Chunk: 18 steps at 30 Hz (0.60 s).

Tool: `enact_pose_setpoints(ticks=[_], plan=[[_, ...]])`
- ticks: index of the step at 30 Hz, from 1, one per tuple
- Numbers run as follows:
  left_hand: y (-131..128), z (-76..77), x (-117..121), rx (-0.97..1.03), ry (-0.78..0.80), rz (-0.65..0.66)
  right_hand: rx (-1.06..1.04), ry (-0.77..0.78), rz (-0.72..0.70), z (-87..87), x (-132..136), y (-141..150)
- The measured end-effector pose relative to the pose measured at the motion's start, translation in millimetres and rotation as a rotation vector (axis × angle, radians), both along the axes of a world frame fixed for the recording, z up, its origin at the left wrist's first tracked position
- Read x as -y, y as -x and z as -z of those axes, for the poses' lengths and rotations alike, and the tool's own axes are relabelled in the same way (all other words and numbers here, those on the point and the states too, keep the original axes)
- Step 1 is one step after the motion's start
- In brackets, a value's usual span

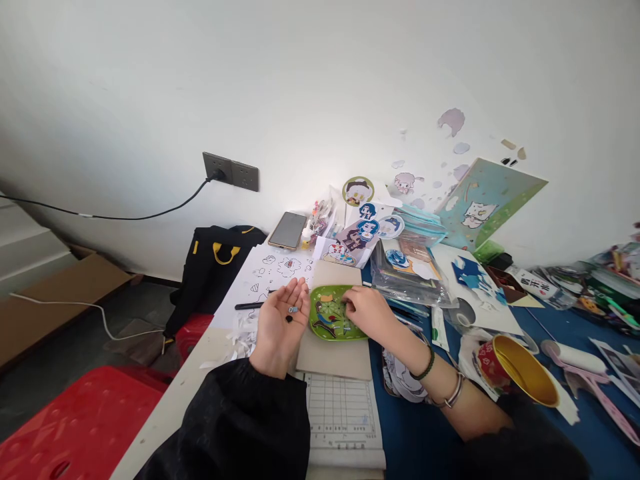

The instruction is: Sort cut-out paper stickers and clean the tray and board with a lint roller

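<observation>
Two bits [293, 309] in left hand [278, 327], right hand [369, 312] at tray [336, 337], "开水" label [539, 285]

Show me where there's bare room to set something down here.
Clearest is the blue tabletop, bordered by the ruled sheet, paper cutouts and right forearm. The red stool's visible top is bare too. It's crowded behind the green plate and around the gold-lined bowl and lint roller.

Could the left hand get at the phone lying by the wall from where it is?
Probably yes: the phone lies face up with nothing on it, and only drawn-on paper seems between it and the left hand.
</observation>
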<state>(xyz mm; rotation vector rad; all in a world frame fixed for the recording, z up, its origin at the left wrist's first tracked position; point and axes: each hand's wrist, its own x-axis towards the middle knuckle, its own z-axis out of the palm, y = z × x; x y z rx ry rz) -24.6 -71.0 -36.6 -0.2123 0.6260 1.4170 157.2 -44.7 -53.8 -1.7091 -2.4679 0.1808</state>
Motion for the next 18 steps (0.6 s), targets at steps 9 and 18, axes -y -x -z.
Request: enact_pose_setpoints(ticks=[9, 18], plan=[[0, 0.1, 0, -0.023, -0.003, 0.003, -0.379, 0.128, -0.014, 0.4, -9, -19], [0, 0.7, 0, -0.024, -0.008, 0.001, -0.502, 0.258, -0.009, 7.6, -15, -31]])
